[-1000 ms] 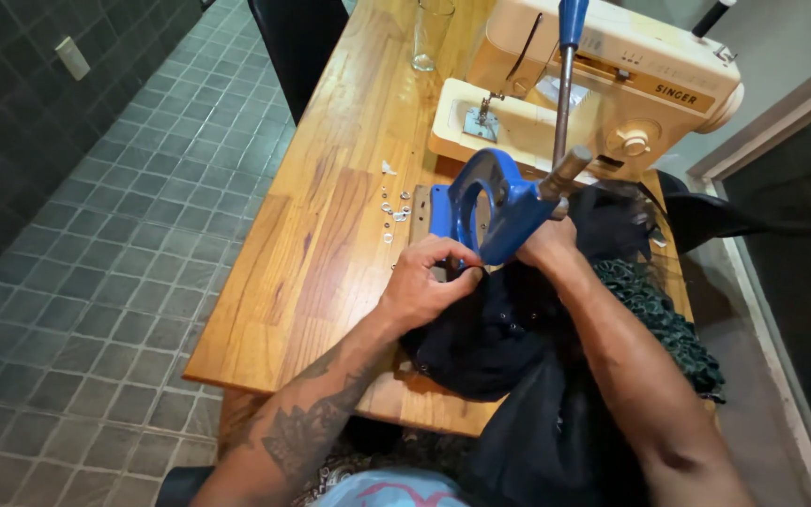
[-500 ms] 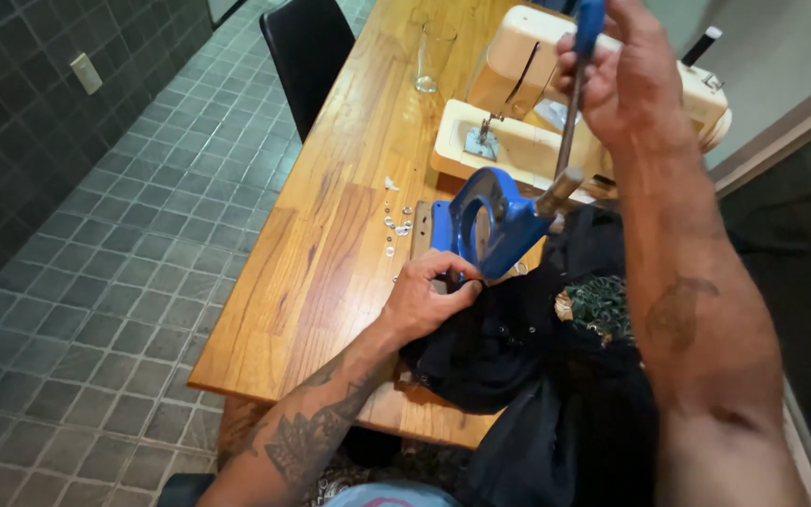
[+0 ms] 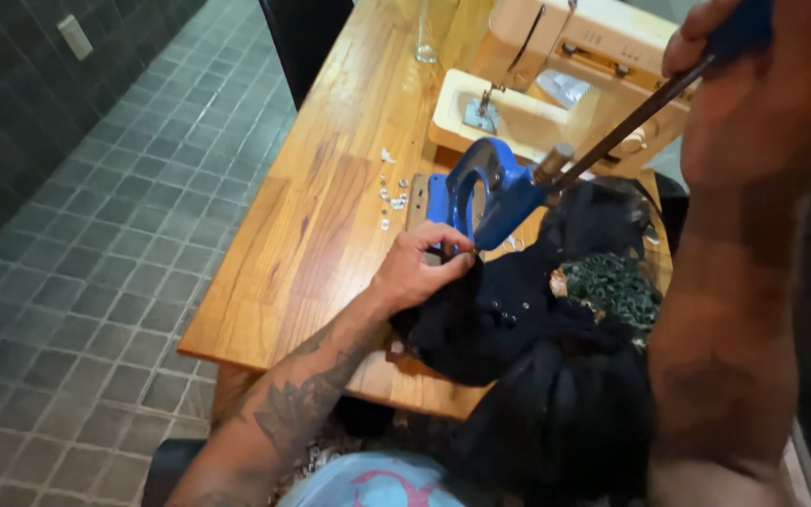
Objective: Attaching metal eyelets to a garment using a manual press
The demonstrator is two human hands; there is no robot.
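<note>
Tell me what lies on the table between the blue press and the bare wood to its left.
Head view: small silvery snap pieces lie scattered on the wooden table, just left of the blue press.

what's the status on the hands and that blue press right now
Left hand pinching black fabric at the blue press base. Right hand gripping the lever handle, raised. Small snaps loose on the table.

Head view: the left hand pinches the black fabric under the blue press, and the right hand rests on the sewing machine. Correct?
Not quite. In the head view the right hand grips the lever handle of the blue press, not the sewing machine. The left hand does pinch the black fabric under the press.
</note>
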